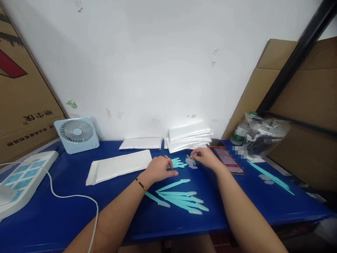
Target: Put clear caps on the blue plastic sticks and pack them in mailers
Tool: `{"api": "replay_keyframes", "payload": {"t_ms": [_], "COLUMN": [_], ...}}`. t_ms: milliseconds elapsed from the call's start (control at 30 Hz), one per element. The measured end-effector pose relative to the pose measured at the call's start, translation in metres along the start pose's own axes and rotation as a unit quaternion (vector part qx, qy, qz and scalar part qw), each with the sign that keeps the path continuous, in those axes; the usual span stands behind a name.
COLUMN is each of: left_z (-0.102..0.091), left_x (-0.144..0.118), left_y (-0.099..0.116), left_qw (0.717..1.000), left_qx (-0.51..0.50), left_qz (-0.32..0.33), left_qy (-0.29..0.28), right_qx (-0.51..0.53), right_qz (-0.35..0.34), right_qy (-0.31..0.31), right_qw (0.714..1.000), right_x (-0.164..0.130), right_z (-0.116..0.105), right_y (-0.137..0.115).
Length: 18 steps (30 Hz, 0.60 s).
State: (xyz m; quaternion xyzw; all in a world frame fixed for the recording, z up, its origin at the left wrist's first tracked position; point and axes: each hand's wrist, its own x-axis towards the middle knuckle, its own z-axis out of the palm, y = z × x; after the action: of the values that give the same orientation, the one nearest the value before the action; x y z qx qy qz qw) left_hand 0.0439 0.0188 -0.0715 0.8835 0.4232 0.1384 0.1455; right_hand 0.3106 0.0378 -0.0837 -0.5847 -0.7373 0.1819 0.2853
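Hands apart from each other: left hand [158,168] over the far slim turquoise plastic sticks [179,163], right hand [203,156] fingertips at small translucent plastic slips [191,162] — grip on either, I cannot tell. Risk, judged: left forearm brushing the near turquoise fan [176,194], scattering it toward the blue bench [210,182] edge. Dark-edged rectangular phone [229,161] crowds right wrist — more room between fan and right forearm.
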Motion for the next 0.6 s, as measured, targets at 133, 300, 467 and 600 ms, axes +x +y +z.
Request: {"api": "replay_keyframes", "payload": {"t_ms": [133, 300, 467, 600], "left_z": [0.005, 0.013, 0.005, -0.001], "left_x": [-0.008, -0.002, 0.007, 0.011], "left_y": [0.014, 0.009, 0.0, -0.009], "left_qw": [0.994, 0.999, 0.999, 0.997], "left_qx": [-0.004, 0.02, 0.028, 0.061], "left_qz": [0.017, -0.017, -0.028, -0.045], "left_qy": [-0.105, -0.04, -0.02, 0.015], "right_qx": [0.062, 0.064, 0.086, 0.053], "right_qz": [-0.033, -0.062, -0.05, -0.021], "right_qy": [-0.089, -0.244, -0.233, -0.15], "right_qw": [0.994, 0.966, 0.967, 0.987], "right_x": [-0.007, -0.014, -0.013, -0.006], "right_z": [-0.001, 0.005, 0.009, 0.005], "right_y": [-0.015, -0.036, -0.035, -0.013]}}
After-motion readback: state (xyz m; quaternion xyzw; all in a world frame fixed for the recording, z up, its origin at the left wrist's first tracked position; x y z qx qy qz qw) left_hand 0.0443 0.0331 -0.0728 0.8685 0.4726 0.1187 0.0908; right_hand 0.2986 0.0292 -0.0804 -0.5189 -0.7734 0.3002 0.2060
